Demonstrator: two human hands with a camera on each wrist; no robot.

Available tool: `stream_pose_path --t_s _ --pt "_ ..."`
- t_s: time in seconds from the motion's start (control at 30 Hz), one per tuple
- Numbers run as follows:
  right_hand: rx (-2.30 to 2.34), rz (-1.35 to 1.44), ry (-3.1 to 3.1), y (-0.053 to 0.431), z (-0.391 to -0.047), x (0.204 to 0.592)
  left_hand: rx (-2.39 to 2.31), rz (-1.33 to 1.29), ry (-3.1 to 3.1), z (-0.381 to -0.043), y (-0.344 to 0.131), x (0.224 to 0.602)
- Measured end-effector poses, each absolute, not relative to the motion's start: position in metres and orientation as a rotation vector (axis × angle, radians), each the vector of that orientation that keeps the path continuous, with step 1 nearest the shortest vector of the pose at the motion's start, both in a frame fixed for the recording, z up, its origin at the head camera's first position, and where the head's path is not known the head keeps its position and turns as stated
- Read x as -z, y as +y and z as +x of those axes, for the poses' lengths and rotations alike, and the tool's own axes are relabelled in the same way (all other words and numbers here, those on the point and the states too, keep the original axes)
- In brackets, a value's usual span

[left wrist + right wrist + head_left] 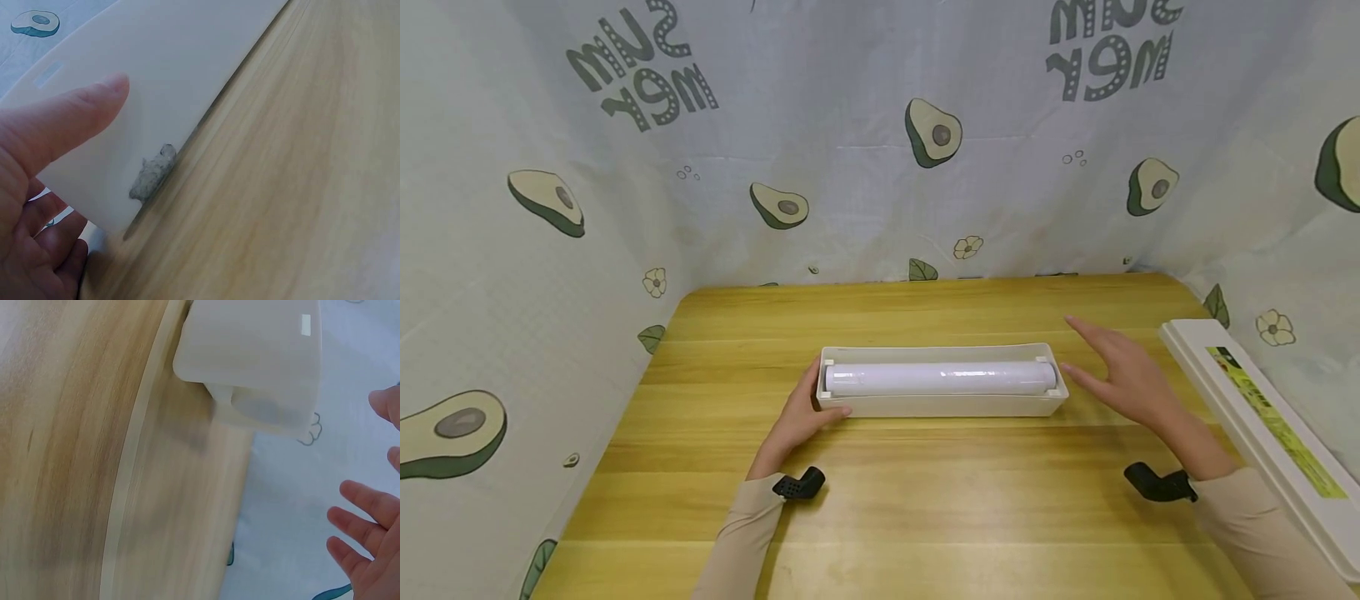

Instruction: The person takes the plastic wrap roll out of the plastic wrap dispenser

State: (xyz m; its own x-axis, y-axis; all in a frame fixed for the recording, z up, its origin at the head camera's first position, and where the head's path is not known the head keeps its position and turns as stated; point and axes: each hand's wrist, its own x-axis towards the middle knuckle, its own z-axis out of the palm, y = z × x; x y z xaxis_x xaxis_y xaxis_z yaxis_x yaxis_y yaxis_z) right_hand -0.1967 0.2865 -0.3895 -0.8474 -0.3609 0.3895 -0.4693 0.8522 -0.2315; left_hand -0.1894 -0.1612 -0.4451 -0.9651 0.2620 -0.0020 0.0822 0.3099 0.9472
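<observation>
A long white plastic box (946, 407) stands on the wooden table with its top uncovered. Inside it lies a roll of clear wrap (940, 378), glossy and pale, stretching nearly end to end. The left hand (797, 415) grips the box's left end. In the left wrist view, that hand's thumb (94, 109) lies along the front wall and its fingers curl beyond the corner. Beside the box's right end, the right hand (1120, 375) is held in the air with fingers spread. It looks apart from the box in the right wrist view.
At the right edge of the table (910, 517) lies a long white lid (1213, 367) with a yellow-green label, partly behind the right forearm. Avocado-printed cloth (850, 225) hangs behind and around the table. A grey smudge-like patch (153, 175) sits low on the box's wall.
</observation>
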Motion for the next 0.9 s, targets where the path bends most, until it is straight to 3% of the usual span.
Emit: stream_pose_path --t_s 0.77,0.9 --pt "-0.425 0.654 -2.709 0.272 -0.199 0.387 -1.718 0.313 2.42 -0.189 -0.16 0.44" --pt "-0.431 0.663 -2.72 0.268 -0.199 0.387 -1.727 0.306 2.423 -0.195 -0.162 0.454"
